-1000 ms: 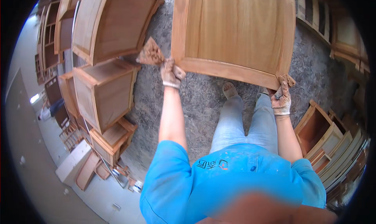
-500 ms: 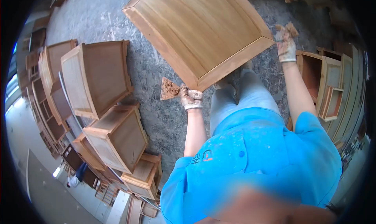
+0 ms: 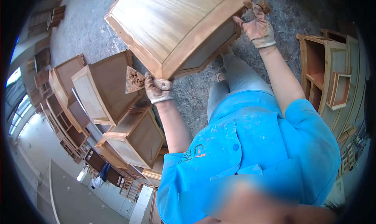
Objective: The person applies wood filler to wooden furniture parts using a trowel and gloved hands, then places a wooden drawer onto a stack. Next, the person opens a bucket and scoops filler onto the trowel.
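Basically, cabinet [image 3: 178, 34]: directly in front of the person, set askew, pale panel [image 3: 180, 16] facing up, near corner aimed at the body. Base mostly hidden, can't tell what carries the weight.
Left hand [image 3: 158, 87]: gloved, fingers closed round the handle of a triangular spreader [image 3: 129, 87], blade out to the left with a heap of brown paste [image 3: 135, 79]. Sits right at the near corner; contact unclear.
Right hand [image 3: 258, 28]: gloved, fingers pinched on a small tool [image 3: 263, 6] with a brown end, one digit stuck out toward the frame at the right corner. Touching or just short, can't tell.
Legs [image 3: 243, 75]: close in beside the cabinet's near side.
Other furniture: row of cabinets [image 3: 111, 87] on the left, shelf unit [image 3: 331, 63] with a small box [image 3: 340, 90] on the right.
Paste risk: heap sits loose on the blade; a tilt or knock could drop it on the floor [image 3: 192, 102] or smear it on the wood.
Grip risk: both hands are full of tools, so only spare fingers could steady a corner; dusty gloves could slip.
Surface risk: blade edge near bare wood, a twist could scratch the frame.
Foot risk: if the cabinet shifts, its lower edge could catch a foot.
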The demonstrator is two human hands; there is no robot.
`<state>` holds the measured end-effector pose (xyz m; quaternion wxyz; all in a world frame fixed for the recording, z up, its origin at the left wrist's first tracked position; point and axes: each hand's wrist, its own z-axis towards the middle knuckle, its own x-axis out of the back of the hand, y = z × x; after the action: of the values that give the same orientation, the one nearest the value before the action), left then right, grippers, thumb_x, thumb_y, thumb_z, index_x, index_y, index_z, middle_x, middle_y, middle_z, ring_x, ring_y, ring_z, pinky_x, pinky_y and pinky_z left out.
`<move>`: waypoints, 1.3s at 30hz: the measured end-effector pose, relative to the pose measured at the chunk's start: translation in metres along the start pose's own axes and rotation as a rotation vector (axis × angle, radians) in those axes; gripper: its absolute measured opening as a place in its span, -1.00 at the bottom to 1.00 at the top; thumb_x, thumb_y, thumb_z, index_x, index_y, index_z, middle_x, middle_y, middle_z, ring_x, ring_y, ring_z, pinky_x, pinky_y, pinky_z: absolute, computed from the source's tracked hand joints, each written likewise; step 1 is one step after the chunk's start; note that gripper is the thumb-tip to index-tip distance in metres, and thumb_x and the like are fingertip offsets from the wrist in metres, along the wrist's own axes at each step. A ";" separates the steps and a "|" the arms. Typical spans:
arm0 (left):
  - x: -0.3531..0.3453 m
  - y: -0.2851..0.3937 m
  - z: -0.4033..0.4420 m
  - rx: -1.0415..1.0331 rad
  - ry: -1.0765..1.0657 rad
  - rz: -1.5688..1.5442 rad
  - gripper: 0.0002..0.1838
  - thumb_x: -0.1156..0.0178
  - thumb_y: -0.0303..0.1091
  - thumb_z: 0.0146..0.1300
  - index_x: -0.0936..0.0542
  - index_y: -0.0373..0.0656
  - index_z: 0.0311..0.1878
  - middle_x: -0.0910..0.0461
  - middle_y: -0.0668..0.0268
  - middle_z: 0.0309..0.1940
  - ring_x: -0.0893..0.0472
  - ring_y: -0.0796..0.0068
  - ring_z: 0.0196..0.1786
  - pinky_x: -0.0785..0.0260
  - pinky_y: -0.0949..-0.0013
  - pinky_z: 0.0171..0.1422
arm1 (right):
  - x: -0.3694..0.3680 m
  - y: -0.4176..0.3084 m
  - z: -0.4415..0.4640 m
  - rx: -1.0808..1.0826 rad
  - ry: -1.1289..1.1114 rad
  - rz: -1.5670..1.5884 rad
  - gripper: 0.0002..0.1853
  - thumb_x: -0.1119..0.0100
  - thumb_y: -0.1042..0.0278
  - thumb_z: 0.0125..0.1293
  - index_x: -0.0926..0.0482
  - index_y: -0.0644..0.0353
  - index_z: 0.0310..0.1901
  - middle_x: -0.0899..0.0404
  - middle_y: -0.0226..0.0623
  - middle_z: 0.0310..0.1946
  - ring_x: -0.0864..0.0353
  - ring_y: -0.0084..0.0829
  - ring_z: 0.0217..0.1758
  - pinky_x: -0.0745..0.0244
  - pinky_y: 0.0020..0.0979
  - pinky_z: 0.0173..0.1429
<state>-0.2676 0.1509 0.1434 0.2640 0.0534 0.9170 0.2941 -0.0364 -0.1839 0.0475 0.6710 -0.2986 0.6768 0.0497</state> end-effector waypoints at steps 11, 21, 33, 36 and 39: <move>-0.061 0.083 0.069 -0.155 0.139 0.276 -0.90 -0.13 -0.28 0.25 -0.56 0.00 -0.21 -0.63 0.35 -0.17 -0.62 0.30 -0.19 -0.51 0.15 -0.09 | 0.018 -0.054 0.050 -0.180 -0.169 -0.193 -0.59 -0.02 0.43 0.34 -0.44 0.24 0.21 -0.48 -0.21 0.19 -0.44 -0.13 0.26 -0.34 -0.16 0.36; -0.055 0.124 0.109 -0.142 0.289 0.363 -0.90 -0.20 -0.21 0.26 -0.56 0.03 -0.26 -0.61 0.34 -0.23 -0.60 0.24 -0.24 -0.51 -0.04 -0.14 | 0.057 0.006 -0.031 -0.375 0.346 -0.795 -0.66 -0.18 0.27 0.35 -0.57 0.30 0.06 -0.63 -0.28 -0.03 -0.61 -0.49 -0.19 -0.49 -0.53 -0.23; -0.083 0.168 0.128 -0.230 0.201 0.551 -0.85 -0.21 -0.31 0.19 -0.54 0.05 -0.16 -0.57 0.32 -0.04 -0.53 0.15 -0.08 -0.50 -0.15 -0.15 | 0.036 0.056 -0.060 -0.414 0.319 -1.159 -0.54 -0.11 0.26 0.37 -0.44 0.22 0.26 -0.65 -0.39 -0.21 -0.44 -0.64 -0.47 -0.35 -0.64 -0.40; -0.086 0.182 0.138 -0.234 0.106 0.599 -0.83 -0.21 -0.29 0.20 -0.54 0.04 -0.13 -0.58 0.32 -0.05 -0.56 0.16 -0.11 -0.52 -0.11 -0.16 | 0.031 0.090 -0.076 -0.413 0.371 -1.182 -0.54 -0.11 0.28 0.38 -0.41 0.21 0.28 -0.64 -0.38 -0.24 -0.47 -0.64 -0.46 -0.35 -0.65 -0.38; -0.090 0.194 0.150 -0.200 -0.014 0.657 -0.81 -0.22 -0.26 0.21 -0.54 0.04 -0.11 -0.60 0.33 -0.07 -0.58 0.18 -0.14 -0.54 -0.06 -0.18 | 0.019 0.139 -0.096 -0.292 0.418 -1.124 -0.58 -0.16 0.23 0.34 -0.51 0.22 0.18 -0.64 -0.40 -0.24 -0.44 -0.63 -0.47 -0.34 -0.63 -0.37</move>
<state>-0.1244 0.3641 0.1912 0.1656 0.3218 0.8157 0.4513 -0.1848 -0.1218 -0.0071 0.3999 -0.7020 0.5191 -0.2789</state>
